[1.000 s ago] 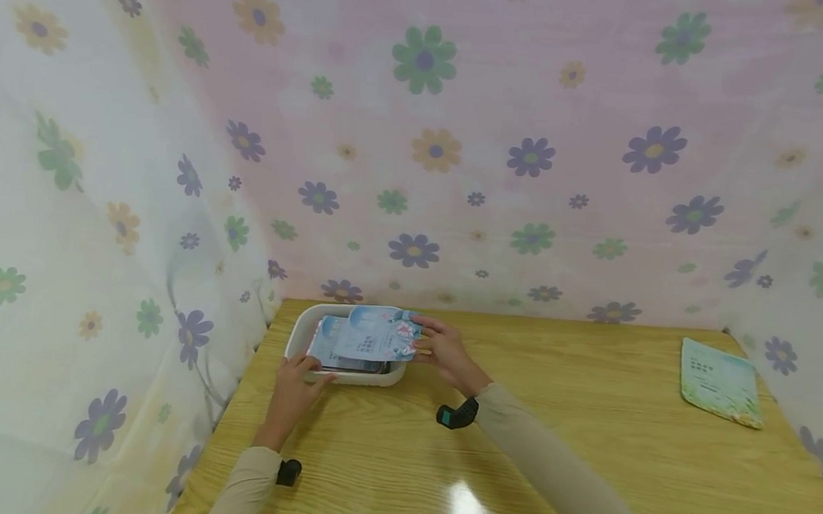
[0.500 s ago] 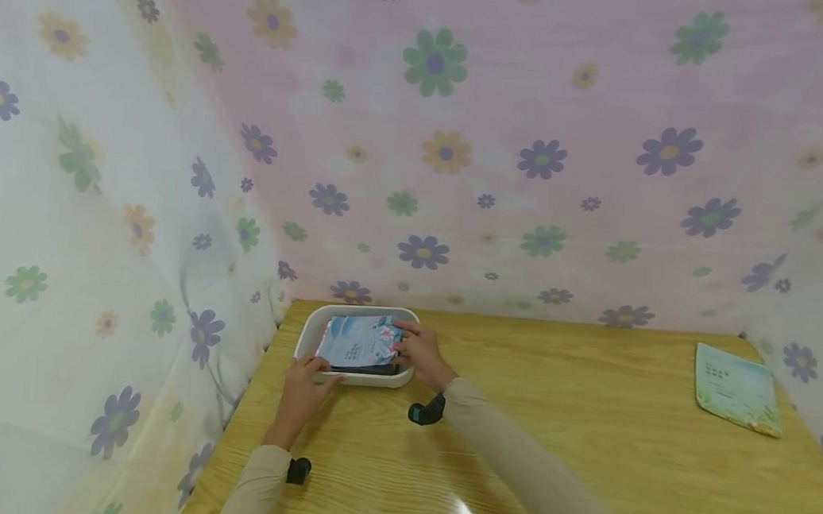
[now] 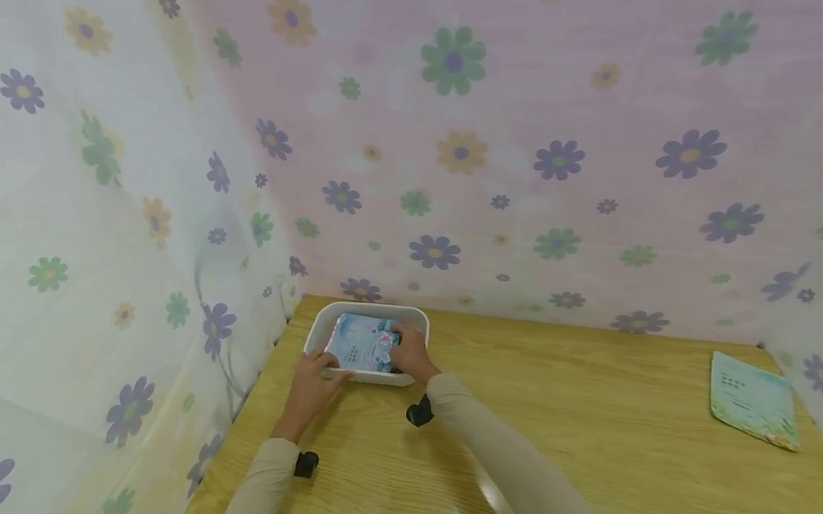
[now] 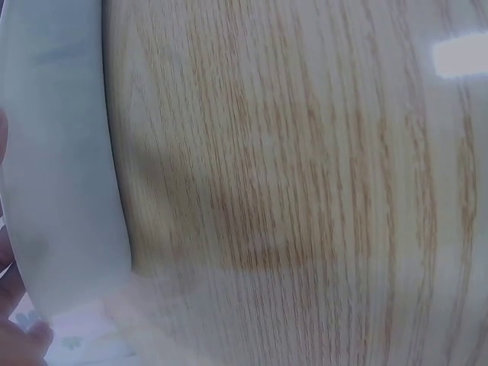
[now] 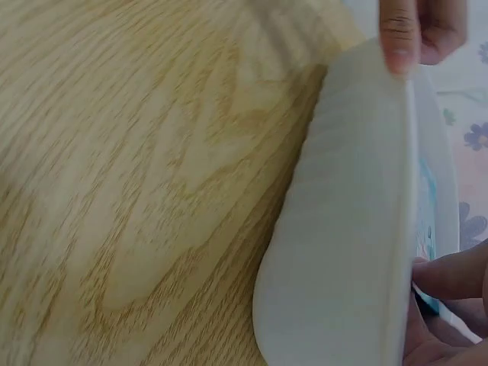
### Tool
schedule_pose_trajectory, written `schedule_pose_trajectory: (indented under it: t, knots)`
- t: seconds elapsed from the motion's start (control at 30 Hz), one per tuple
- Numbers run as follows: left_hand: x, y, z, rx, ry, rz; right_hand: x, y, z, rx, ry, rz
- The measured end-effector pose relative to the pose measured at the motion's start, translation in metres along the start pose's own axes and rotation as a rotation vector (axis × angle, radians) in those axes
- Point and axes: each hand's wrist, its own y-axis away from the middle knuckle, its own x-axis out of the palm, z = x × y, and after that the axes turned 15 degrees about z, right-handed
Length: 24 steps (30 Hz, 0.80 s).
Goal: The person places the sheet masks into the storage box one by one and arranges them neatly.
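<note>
A white plastic basket (image 3: 374, 378) stands at the left back of the table. Inside it lies a flat blue packet (image 3: 359, 337) printed with pink flowers and small text. My left hand (image 3: 309, 385) grips the basket's front left rim, its thumb (image 5: 400, 46) over the edge in the right wrist view. At the packet's right end, my right hand (image 3: 412, 355) reaches inside and pinches it, thumb (image 5: 446, 273) just behind the wall. Part of a dark item shows below the packet. In the left wrist view, the basket's wall (image 4: 61, 175) hides most of the left fingers.
A flat green packet (image 3: 753, 400) lies at the far right of the wooden table (image 3: 551, 418). Flower-printed curtains (image 3: 499, 136) hang behind the table and along both sides. Each wrist carries a small black camera (image 3: 420, 410).
My right hand has lowered the blue packet into the basket, squaring it over what lies there. My left hand stays on the rim. The head view has shifted slightly to the left.
</note>
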Motion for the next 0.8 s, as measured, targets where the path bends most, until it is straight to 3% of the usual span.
schedule_pose_trajectory:
  t: [0.13, 0.27, 0.4, 0.53, 0.8]
  knots:
    - [-0.002, -0.001, -0.001, -0.018, 0.013, 0.013, 0.002, 0.000, 0.003, -0.011, 0.210, -0.006]
    - [-0.003, -0.001, 0.000, -0.030, 0.000, 0.032, 0.000, 0.006, 0.008, -0.056, 0.300, -0.036]
    - [-0.001, -0.002, 0.000, -0.023, 0.005, 0.030, -0.013, 0.020, 0.020, -0.114, 0.250, -0.044]
    - [-0.003, -0.003, -0.001, -0.019, 0.011, 0.027, -0.032, 0.026, 0.022, -0.117, 0.152, 0.010]
    - [-0.001, -0.002, 0.002, -0.021, 0.015, 0.024, -0.080, 0.050, 0.012, 0.070, -0.038, 0.098]
